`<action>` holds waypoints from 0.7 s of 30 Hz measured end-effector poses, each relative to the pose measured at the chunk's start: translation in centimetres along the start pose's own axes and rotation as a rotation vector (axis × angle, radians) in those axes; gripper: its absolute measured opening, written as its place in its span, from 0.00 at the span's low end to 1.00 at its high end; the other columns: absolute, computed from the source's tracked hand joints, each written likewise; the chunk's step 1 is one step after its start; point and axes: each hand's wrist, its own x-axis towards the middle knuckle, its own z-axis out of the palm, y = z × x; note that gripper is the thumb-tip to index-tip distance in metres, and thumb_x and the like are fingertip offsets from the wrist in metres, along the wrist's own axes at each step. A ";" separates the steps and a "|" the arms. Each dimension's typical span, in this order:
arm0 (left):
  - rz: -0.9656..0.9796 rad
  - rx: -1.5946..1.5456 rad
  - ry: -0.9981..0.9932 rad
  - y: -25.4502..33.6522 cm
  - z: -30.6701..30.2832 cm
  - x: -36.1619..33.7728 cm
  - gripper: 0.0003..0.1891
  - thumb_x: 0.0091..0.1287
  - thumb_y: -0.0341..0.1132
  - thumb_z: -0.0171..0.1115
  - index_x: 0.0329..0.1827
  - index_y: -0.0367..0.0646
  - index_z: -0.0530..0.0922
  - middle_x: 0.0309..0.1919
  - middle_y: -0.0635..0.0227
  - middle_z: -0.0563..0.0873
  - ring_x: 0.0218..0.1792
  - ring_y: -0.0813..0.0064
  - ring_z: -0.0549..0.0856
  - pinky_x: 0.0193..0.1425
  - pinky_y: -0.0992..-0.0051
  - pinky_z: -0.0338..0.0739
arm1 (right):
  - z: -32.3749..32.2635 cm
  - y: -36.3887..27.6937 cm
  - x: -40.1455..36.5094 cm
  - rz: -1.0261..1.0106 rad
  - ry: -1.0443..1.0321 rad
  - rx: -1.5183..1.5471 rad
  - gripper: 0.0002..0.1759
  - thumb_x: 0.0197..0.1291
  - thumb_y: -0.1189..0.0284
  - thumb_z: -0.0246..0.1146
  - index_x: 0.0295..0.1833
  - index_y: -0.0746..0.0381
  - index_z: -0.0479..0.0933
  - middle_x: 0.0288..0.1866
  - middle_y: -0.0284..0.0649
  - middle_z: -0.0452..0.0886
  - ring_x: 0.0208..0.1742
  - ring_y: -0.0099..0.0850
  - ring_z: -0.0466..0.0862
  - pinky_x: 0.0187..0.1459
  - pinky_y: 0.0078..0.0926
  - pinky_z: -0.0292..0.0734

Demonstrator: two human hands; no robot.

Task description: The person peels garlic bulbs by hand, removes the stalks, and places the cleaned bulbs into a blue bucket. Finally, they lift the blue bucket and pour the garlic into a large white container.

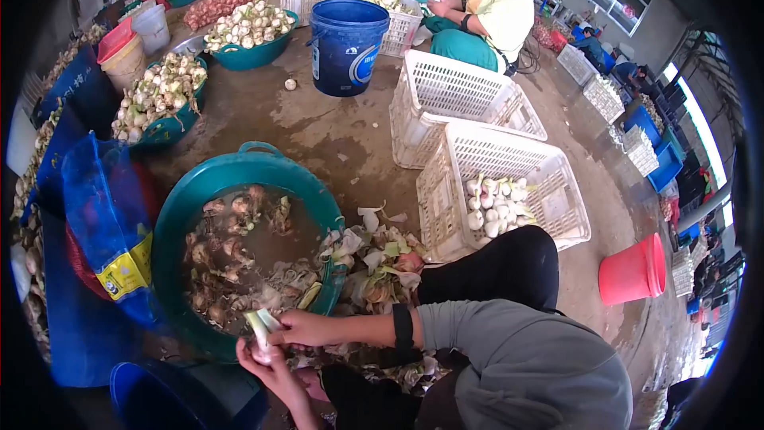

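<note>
My left hand [267, 368] is wrapped round a pale, pinkish garlic bulb [260, 344] with a thick whitish-green stalk pointing up. My right hand [306, 329] is closed against the same bulb from the right, its fingertips at the stalk; any tool in it is hidden. Just beyond both hands stands a green tub [171, 227] of murky water with unpeeled bulbs and loose skins. Peelings [386, 263] are heaped between the tub and my knee. Cleaned white bulbs [497, 203] lie in a white slatted crate [446, 215] to the right.
Another white crate [414, 103] stands behind the first. A blue bucket [338, 48], bulb-filled green basins [251, 56] and a seated person [497, 20] are farther back. A pink bucket [633, 271] stands at right, a blue mesh bag [103, 199] at left.
</note>
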 end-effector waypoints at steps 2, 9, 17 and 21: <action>0.235 0.319 -0.028 1.8 0.0 -0.2 0.26 0.71 0.40 0.55 0.66 0.37 0.60 0.59 0.59 0.67 0.56 0.69 0.71 0.62 0.69 0.66 | 0.8 -3.3 -1.4 0.039 -0.040 0.025 0.18 0.65 0.60 0.60 0.40 0.67 0.78 0.25 0.28 0.75 0.26 0.17 0.72 0.26 0.20 0.67; -0.371 -0.555 -0.240 3.3 -0.8 -0.6 0.28 0.68 0.54 0.47 0.59 0.39 0.69 0.45 0.62 0.79 0.37 0.74 0.79 0.37 0.78 0.74 | -0.5 -5.1 -1.9 -0.186 -0.142 -0.315 0.16 0.65 0.63 0.60 0.39 0.68 0.78 0.28 0.36 0.80 0.30 0.24 0.77 0.33 0.29 0.73; -0.319 -0.007 -0.320 3.5 0.3 0.6 0.36 0.72 0.63 0.33 0.71 0.44 0.50 0.41 0.59 0.80 0.26 0.77 0.81 0.26 0.81 0.75 | -0.1 -3.3 -1.1 -0.559 0.394 -0.858 0.09 0.62 0.73 0.58 0.44 0.67 0.76 0.47 0.46 0.78 0.41 0.35 0.80 0.40 0.30 0.74; -0.049 -0.184 -0.164 1.1 1.1 -0.6 0.25 0.74 0.45 0.48 0.68 0.42 0.55 0.47 0.68 0.75 0.40 0.82 0.78 0.44 0.80 0.73 | 2.4 -3.5 -3.0 -0.942 0.315 -0.963 0.11 0.55 0.80 0.58 0.45 0.67 0.75 0.45 0.49 0.76 0.44 0.45 0.78 0.49 0.34 0.73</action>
